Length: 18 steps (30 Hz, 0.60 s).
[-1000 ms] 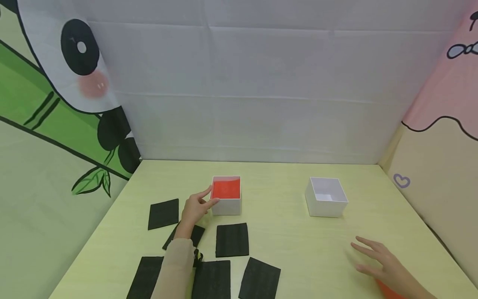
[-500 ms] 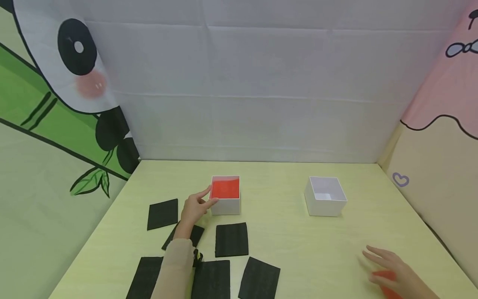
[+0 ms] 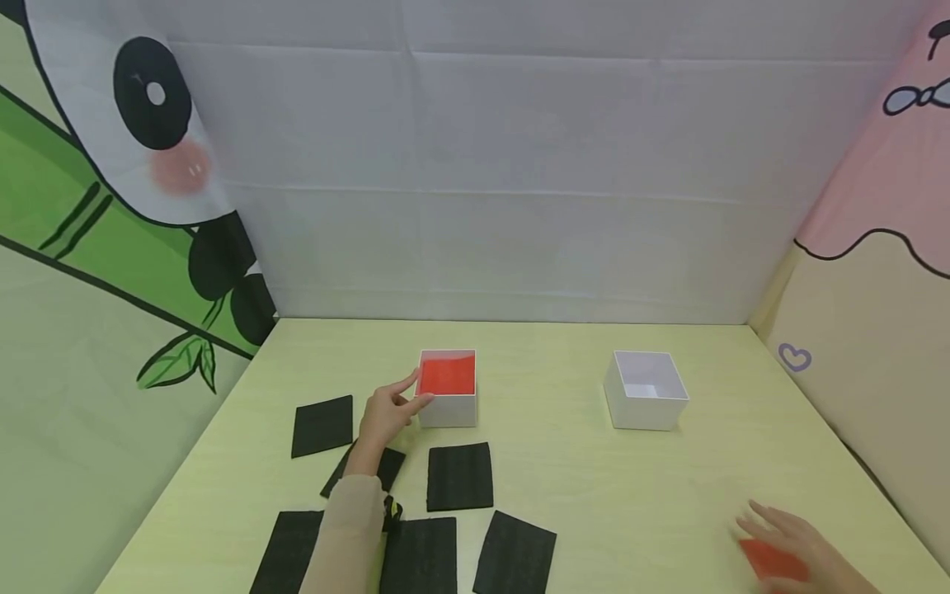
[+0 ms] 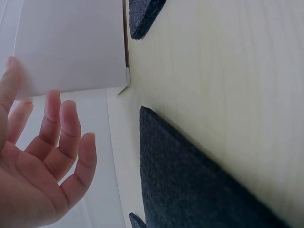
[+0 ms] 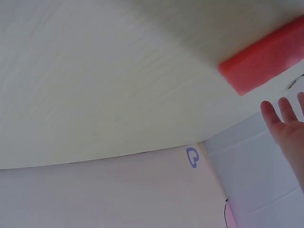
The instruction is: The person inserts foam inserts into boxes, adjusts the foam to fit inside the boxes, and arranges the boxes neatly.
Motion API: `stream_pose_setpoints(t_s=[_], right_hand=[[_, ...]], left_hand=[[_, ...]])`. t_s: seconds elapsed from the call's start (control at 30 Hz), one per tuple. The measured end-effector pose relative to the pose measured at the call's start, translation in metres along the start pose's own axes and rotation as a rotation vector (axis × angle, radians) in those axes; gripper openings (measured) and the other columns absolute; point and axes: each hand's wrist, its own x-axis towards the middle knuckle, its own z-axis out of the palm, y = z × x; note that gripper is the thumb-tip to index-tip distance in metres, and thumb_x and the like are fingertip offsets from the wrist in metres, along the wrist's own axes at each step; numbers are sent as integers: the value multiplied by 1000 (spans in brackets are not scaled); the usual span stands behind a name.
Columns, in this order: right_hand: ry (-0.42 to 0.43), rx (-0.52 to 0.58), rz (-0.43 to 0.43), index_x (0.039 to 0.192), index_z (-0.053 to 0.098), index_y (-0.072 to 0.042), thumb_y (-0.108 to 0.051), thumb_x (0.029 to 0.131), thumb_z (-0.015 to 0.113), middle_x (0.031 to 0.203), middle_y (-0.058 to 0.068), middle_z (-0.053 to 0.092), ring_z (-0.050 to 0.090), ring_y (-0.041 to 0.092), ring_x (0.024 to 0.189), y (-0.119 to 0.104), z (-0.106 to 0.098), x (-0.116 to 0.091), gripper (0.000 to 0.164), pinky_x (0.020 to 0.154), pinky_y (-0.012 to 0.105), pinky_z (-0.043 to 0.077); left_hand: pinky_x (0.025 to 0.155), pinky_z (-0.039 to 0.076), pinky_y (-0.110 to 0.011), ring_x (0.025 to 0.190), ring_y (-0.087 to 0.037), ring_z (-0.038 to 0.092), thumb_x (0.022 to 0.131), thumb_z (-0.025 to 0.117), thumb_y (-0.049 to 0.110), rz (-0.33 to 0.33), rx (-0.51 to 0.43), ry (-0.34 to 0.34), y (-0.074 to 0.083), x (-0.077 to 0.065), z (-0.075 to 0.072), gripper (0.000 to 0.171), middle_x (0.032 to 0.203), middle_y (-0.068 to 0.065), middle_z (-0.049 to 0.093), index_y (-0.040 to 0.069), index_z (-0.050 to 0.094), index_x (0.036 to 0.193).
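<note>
My left hand (image 3: pixel 382 417) holds the left side of a white box (image 3: pixel 449 412), thumb at the front corner and forefinger along the side. In the left wrist view the thumb lies on the box wall (image 4: pixel 71 42), while the other fingers hang loosely bent below its edge. A red foam square (image 3: pixel 448 375) fills the box's opening. At the lower right my right hand (image 3: pixel 811 540), slightly blurred, is spread over another red foam piece (image 3: pixel 775 561), partly hiding it. The right wrist view shows its fingertips (image 5: pixel 267 107) apart from that red foam (image 5: pixel 261 64).
A second white box (image 3: pixel 647 414) with a bare inside stands at the right back. Several black foam squares (image 3: pixel 460 477) lie around and in front of the left forearm (image 3: pixel 345 528). A pale wall (image 3: pixel 482 198) rises behind the table, with printed side walls left and right.
My right hand has moved rightward and toward the near edge, over the red foam, more of which now shows. The left hand and both boxes have stayed put.
</note>
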Motion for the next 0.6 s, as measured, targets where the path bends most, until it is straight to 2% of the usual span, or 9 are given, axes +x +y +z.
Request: stream_pose_setpoints(t_s=[0.13,0.23,0.33,0.47,0.53,0.6], right_hand=[[-22,-7,10,131,44,-33,-24,50,82,142,-21,15,15,-7,122,6,0,-7,90,91,5,6],[-30,8,21,130,40,-40,-24,51,82,142,-22,14,13,-8,121,10,-1,-13,91,90,5,5],[-39,33,6,131,36,-42,-24,61,80,143,-20,14,14,-8,122,14,-3,-18,85,90,5,4],[-42,75,-52,134,36,-36,-34,78,68,145,-15,13,15,-5,124,18,-5,-20,64,91,5,6],[-40,85,-60,135,37,-34,-39,80,65,145,-14,12,16,-4,124,19,-4,-22,62,91,5,7],[-56,77,-21,135,33,-37,-41,80,64,144,-17,8,12,-7,123,19,-4,-26,63,90,4,6]], left_hand=[[46,31,-26,55,-17,48,75,68,42,0,-5,6,-1,0,-1,65,68,-8,55,20,45,132],[46,31,-26,55,-17,48,76,68,41,0,-4,11,-3,0,-1,64,67,-7,54,19,46,132],[46,31,-26,55,-17,47,76,68,41,-1,-8,13,-3,0,0,64,68,-6,54,20,46,132],[46,31,-26,55,-17,48,75,69,40,-2,-19,12,-4,1,0,64,68,-7,55,20,46,132],[46,31,-26,55,-17,48,76,68,40,0,-24,10,-5,1,0,64,68,-7,55,19,46,132],[46,31,-27,55,-17,48,76,69,39,0,-28,8,-5,1,0,64,68,-7,55,19,46,132]])
